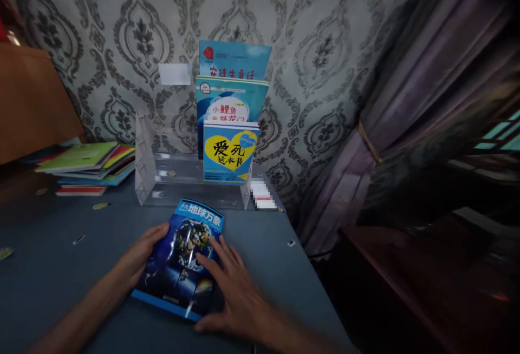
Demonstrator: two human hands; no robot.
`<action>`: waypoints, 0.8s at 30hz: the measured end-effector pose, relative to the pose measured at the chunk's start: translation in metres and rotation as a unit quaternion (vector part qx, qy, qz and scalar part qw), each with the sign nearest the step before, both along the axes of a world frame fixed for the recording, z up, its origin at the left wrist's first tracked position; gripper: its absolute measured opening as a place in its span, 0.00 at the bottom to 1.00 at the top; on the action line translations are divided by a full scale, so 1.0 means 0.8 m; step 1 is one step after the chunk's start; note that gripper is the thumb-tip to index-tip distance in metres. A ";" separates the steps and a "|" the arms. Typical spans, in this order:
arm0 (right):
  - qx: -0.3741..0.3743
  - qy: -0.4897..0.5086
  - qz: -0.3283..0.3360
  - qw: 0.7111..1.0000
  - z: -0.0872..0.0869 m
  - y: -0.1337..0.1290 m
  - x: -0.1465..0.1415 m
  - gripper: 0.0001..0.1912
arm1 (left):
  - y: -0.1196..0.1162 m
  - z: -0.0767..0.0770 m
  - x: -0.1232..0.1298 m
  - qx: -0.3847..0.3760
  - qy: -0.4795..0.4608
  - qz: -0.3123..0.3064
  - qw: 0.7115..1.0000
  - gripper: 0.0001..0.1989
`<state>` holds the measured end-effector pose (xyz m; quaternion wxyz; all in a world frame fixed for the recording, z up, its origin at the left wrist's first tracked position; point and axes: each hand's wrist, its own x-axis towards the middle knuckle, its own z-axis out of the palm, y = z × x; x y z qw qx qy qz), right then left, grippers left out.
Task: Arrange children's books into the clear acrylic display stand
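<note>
A blue book (pixel 184 259) with a globe on its cover is between my two hands, low in front of the clear rack. My left hand (pixel 142 251) holds its left edge, with the fingertips at the upper left side and the thumb hidden. My right hand (pixel 233 286) lies over the right side, its fingers spread and touching the cover and edge. The clear tiered rack (pixel 145 164) stands behind. On its right side are a blue book with a yellow heart (pixel 229 153), a teal book (pixel 231 99) and a light blue book (pixel 235 59), one behind another.
A pile of books (pixel 87 164) lies at the left of the table (pixel 52 267), beside a brown wooden box (pixel 34 99). A white item (pixel 262 194) is right of the rack. A purple curtain (pixel 365 121) hangs at right.
</note>
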<state>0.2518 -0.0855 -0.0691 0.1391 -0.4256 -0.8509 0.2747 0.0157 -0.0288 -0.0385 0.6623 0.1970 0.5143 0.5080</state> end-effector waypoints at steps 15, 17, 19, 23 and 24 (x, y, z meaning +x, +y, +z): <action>-0.013 0.271 -0.080 0.959 0.014 0.007 0.018 0.38 | -0.002 0.035 0.033 0.022 -0.010 0.007 1.000 0.15; -0.019 0.293 -0.067 0.954 0.014 0.009 0.020 0.37 | 0.001 0.037 0.036 0.026 -0.019 -0.003 0.999 0.14; -0.012 0.305 -0.066 0.950 0.013 0.011 0.021 0.35 | 0.005 0.035 0.037 0.036 -0.017 -0.014 0.999 0.14; 0.001 0.353 -0.075 0.932 0.009 0.011 0.024 0.31 | 0.014 0.026 0.032 0.103 -0.004 -0.044 0.994 0.22; 0.006 0.367 -0.078 0.927 0.008 0.010 0.024 0.30 | 0.015 0.025 0.030 0.121 -0.002 -0.052 0.991 0.24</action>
